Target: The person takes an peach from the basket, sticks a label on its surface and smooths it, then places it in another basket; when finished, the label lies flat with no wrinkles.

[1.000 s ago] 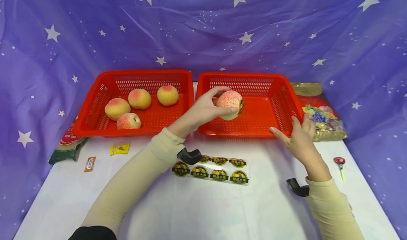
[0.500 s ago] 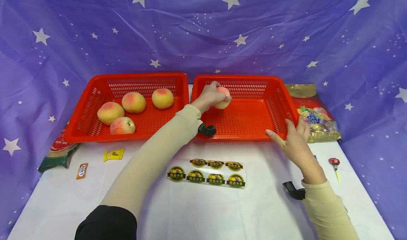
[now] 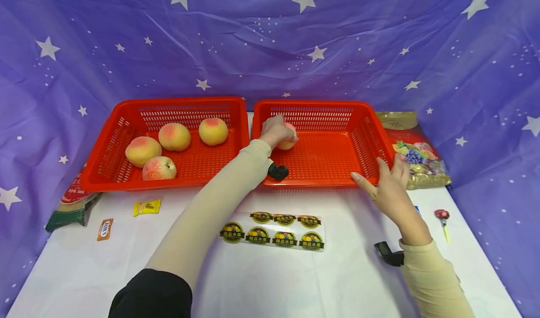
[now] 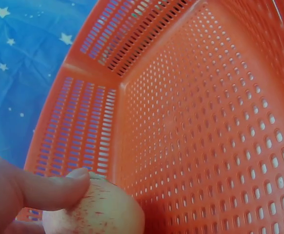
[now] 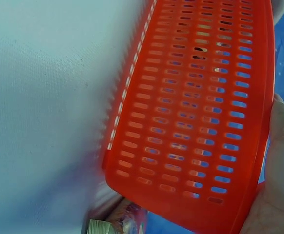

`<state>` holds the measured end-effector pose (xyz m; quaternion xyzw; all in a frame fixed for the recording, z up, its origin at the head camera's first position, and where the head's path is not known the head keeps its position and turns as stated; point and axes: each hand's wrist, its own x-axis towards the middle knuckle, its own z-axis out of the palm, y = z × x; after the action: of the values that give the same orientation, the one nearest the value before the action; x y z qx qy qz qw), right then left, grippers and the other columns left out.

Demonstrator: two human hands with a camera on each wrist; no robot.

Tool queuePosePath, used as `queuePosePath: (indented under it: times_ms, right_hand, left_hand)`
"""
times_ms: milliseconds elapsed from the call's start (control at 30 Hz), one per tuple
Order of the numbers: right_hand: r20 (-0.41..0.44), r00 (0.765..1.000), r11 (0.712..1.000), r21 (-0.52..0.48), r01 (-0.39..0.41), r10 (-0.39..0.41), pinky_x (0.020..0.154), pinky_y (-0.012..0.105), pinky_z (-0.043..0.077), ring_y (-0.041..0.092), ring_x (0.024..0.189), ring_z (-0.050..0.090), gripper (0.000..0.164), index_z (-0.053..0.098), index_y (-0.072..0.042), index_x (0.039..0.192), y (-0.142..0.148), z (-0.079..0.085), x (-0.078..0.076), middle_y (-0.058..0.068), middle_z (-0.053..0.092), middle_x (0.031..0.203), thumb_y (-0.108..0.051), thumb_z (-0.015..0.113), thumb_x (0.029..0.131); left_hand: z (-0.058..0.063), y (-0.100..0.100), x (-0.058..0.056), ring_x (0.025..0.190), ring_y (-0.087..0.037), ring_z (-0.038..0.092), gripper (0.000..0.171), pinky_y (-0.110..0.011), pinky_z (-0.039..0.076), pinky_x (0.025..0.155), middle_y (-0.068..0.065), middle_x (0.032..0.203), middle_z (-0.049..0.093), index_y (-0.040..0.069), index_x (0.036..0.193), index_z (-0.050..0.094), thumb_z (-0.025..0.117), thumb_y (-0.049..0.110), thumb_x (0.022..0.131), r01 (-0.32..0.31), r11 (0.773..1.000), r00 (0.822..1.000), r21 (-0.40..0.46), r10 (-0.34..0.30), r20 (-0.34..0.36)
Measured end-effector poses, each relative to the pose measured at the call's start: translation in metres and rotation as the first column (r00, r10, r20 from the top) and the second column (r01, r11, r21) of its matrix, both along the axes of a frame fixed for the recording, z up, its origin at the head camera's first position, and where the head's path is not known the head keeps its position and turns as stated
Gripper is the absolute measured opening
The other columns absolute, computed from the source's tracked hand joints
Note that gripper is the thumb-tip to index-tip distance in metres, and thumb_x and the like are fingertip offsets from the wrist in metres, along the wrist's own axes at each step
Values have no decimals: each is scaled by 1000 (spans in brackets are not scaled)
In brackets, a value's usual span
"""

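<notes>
My left hand (image 3: 275,131) reaches into the left end of the right-hand red basket (image 3: 320,181) and holds a pink-and-cream peach (image 3: 288,142). Close up in the left wrist view, the thumb lies along the peach (image 4: 105,209), beside the slotted basket wall; the far side of the fruit is hidden. Over that basket's front right corner my right hand (image 3: 392,191) rests with fingers spread, touching the rim. In the right wrist view, the hand (image 5: 281,161) lies against the rim of the basket (image 5: 181,107).
Several peaches (image 3: 175,136) lie in the left red basket (image 3: 168,185). A sheet of round fruit stickers (image 3: 272,231) is in front. Nearby are a yellow candy (image 3: 146,207), an orange wrapper (image 3: 105,229), a lollipop (image 3: 442,215), and bags at left (image 3: 67,215) and right (image 3: 415,154).
My left hand has carried the peach left and down into the right-hand basket. A black-and-yellow sticker on the peach, seen earlier, is out of sight. The right hand stays at the corner.
</notes>
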<state>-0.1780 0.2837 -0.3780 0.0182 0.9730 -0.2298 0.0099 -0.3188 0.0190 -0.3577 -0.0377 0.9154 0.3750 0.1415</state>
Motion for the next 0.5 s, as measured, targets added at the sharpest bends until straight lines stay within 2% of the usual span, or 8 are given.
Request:
queuePosePath:
  times_ms: [200,367,500]
  right_hand:
    - [3,1000,1000,-1,-7,7,89,69,13,42,127,-21,92,12,5,138,-1,1,1,25,-22,141,-60,44,82]
    - [19,1000,1000,-5,2,-2,89,70,13,41,127,-23,92,11,4,139,-1,1,1,21,-25,141,-61,43,82]
    - [18,1000,1000,-11,7,-7,89,70,13,40,127,-23,93,11,3,139,-1,1,1,20,-26,141,-62,43,81]
  left_hand:
    - [-2,-1,-3,122,-31,36,72,-38,38,94,-11,129,43,11,133,34,71,21,72,23,999,1000,-29,-22,22]
    - [-3,-1,-3,121,-32,34,86,-37,39,94,-15,143,17,15,142,15,70,18,75,14,999,998,37,-17,61]
    - [-1,-1,-1,102,-31,45,90,-32,44,73,-17,145,5,18,142,6,67,14,76,15,999,994,31,-19,104]
